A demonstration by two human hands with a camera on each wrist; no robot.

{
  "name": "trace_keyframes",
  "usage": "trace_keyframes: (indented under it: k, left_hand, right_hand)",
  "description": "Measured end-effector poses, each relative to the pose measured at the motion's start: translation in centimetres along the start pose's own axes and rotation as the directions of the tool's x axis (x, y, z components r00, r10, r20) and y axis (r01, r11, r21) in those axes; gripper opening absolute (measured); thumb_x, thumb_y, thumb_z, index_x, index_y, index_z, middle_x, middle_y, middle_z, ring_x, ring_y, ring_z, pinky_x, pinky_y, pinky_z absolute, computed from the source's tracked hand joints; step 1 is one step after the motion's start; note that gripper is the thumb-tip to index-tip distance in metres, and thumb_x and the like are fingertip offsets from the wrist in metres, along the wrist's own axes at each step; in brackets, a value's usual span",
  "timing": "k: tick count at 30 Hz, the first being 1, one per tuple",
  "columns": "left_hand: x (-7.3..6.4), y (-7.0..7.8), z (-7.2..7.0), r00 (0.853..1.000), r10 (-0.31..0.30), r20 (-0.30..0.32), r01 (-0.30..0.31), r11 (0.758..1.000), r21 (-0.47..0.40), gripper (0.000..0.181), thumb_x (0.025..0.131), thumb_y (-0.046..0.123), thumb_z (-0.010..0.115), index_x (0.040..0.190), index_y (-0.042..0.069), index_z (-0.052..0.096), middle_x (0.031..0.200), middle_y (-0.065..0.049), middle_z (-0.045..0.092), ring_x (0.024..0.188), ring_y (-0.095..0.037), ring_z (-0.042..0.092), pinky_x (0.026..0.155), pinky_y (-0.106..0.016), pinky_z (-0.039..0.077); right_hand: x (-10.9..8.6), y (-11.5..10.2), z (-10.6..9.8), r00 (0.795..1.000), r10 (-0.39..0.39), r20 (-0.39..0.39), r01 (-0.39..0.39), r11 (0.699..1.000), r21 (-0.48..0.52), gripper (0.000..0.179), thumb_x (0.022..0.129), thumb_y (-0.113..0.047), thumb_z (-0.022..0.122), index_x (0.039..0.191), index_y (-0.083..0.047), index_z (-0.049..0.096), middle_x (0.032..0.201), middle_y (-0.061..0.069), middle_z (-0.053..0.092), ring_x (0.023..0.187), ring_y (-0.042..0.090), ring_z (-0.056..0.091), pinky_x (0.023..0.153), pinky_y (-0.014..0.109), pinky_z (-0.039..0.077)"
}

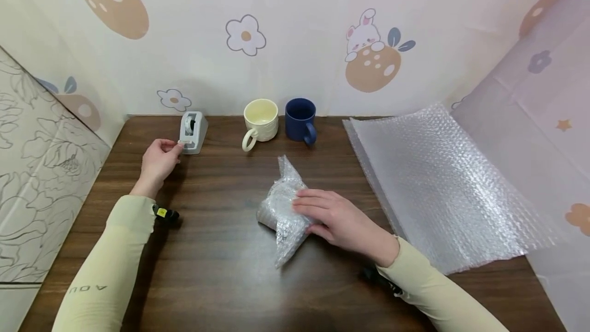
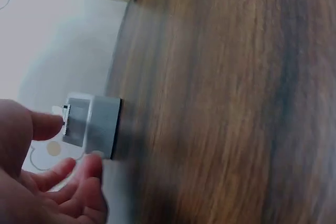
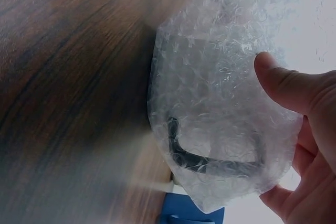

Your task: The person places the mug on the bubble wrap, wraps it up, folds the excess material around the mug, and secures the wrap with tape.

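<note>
A mug wrapped in bubble wrap (image 1: 281,209) lies mid-table. My right hand (image 1: 338,219) holds it, fingers over the top and thumb on the near side. Through the clear wrap (image 3: 215,77) a dark curved handle (image 3: 197,161) shows in the right wrist view. At the back left, my left hand (image 1: 160,160) reaches to the front of a grey tape dispenser (image 1: 193,132). In the left wrist view its thumb (image 2: 47,125) is right at the serrated cutter of the dispenser (image 2: 102,124), while the other fingers are loosely bent below, apart from the thumb.
A cream mug (image 1: 261,119) and a navy blue mug (image 1: 300,119) stand by the back wall, beyond the wrapped one. Flat sheets of bubble wrap (image 1: 442,183) cover the right side of the brown wooden table (image 1: 207,281). Patterned sheeting (image 1: 299,65) borders the table's back.
</note>
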State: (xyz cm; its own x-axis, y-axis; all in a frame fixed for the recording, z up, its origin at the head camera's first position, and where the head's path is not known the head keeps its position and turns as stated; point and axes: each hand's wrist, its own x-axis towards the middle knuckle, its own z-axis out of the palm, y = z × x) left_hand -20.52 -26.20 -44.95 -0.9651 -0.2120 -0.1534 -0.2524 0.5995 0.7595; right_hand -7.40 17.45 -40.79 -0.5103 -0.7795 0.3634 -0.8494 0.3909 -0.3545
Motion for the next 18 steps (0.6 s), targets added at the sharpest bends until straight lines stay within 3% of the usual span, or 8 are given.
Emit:
trace_keyframes:
  k: [3, 6, 12, 18]
  left_hand:
    - [0.4, -0.1, 0.0, 0.99, 0.124, -0.067, -0.116, 0.987, 0.111, 0.046, 0.101, 0.034, 0.056, 0.132, 0.001, 0.054, 0.115, -0.02, 0.057, 0.1, -0.033, 0.057, 0.082, -0.043, 0.044]
    - [0.8, 0.1, -0.2, 0.976, 0.211, -0.052, -0.196, 0.958, 0.21, 0.044, 0.102, 0.032, 0.055, 0.132, 0.001, 0.058, 0.122, -0.024, 0.054, 0.108, -0.04, 0.052, 0.088, -0.053, 0.039]
    - [1.7, 0.9, -0.6, 0.99, 0.13, 0.055, -0.138, 0.978, 0.159, 0.054, 0.103, 0.042, 0.048, 0.131, -0.002, 0.059, 0.129, -0.025, 0.055, 0.116, -0.04, 0.049, 0.097, -0.055, 0.038]
    - [2.1, 1.3, -0.7, 0.995, 0.042, 0.089, -0.055, 0.987, 0.15, 0.052, 0.1, 0.044, 0.055, 0.122, -0.002, 0.064, 0.12, -0.023, 0.06, 0.105, -0.035, 0.051, 0.085, -0.044, 0.042]
  right_hand:
    - [0.0, 0.0, 0.1, 1.0, -0.009, -0.011, 0.009, 1.0, 0.001, 0.052, 0.081, -0.016, 0.083, 0.13, -0.006, 0.065, 0.135, 0.006, 0.061, 0.133, 0.025, 0.048, 0.108, 0.043, 0.039]
    - [0.1, 0.0, 0.1, 1.0, -0.015, -0.02, 0.015, 1.0, 0.0, 0.053, 0.081, -0.015, 0.083, 0.13, -0.006, 0.065, 0.135, 0.006, 0.061, 0.133, 0.025, 0.049, 0.108, 0.043, 0.039]
    - [0.0, 0.0, 0.1, 1.0, -0.014, -0.023, 0.014, 1.0, 0.004, 0.053, 0.081, -0.014, 0.083, 0.13, -0.006, 0.064, 0.136, 0.008, 0.061, 0.133, 0.026, 0.049, 0.108, 0.043, 0.039]
    - [-0.1, 0.0, 0.2, 1.0, -0.007, -0.019, 0.007, 1.0, 0.008, 0.053, 0.081, -0.014, 0.083, 0.13, -0.007, 0.064, 0.137, 0.008, 0.06, 0.134, 0.025, 0.048, 0.108, 0.043, 0.039]
